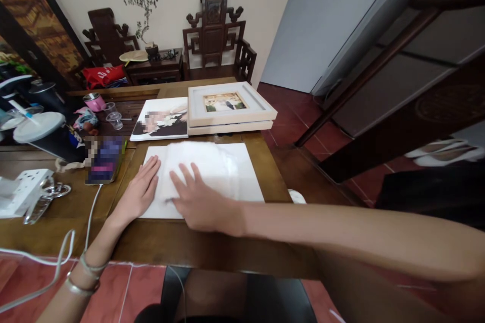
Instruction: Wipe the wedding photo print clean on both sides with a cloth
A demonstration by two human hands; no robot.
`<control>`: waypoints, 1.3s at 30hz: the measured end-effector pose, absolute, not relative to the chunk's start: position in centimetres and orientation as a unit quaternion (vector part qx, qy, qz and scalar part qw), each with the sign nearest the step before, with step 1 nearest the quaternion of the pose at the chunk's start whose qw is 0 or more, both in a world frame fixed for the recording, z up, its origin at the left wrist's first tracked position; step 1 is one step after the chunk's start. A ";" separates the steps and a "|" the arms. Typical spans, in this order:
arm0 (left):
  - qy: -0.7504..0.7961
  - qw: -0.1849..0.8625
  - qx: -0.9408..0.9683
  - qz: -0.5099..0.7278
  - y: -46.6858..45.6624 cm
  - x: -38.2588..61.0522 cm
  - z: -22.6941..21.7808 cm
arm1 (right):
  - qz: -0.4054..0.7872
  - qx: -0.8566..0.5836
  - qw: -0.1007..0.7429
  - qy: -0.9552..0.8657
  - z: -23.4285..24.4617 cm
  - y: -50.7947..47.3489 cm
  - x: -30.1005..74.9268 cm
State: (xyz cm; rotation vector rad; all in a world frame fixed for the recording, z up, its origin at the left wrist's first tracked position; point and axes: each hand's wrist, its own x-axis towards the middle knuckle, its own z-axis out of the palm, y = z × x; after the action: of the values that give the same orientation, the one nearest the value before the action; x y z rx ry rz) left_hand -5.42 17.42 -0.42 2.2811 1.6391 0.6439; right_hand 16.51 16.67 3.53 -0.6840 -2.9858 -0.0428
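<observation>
Head view shows me the bare left hand [138, 193] flat, gripping nothing, on the left edge of a near white rectangular board [250, 181]; rightward, the right hand [206, 207], fingers spread, rests on soft white cloth [197, 155] atop it. Uneven pressure could skid the board.
</observation>
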 end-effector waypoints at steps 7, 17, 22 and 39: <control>0.556 0.140 0.790 0.219 17.4 -5.6 -0.3 | 0.220 -0.137 -0.052 -0.964 8.9 14.5 17.4; 0.557 0.125 0.791 0.219 17.5 -5.6 -0.6 | 0.035 -0.294 0.008 -0.955 4.6 22.7 13.9; 0.555 0.153 0.791 0.208 17.5 -5.8 -0.4 | 0.014 -0.228 0.017 -0.974 3.9 17.2 14.9; 0.581 0.165 0.745 0.283 17.3 -5.5 -0.5 | 0.100 -0.354 -0.015 -0.930 5.7 22.3 13.2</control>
State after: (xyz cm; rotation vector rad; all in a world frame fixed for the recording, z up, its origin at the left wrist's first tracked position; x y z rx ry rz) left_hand -5.49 17.32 -0.47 2.1209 1.6561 0.8067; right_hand 13.21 22.31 5.66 -1.1238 -2.9489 0.3184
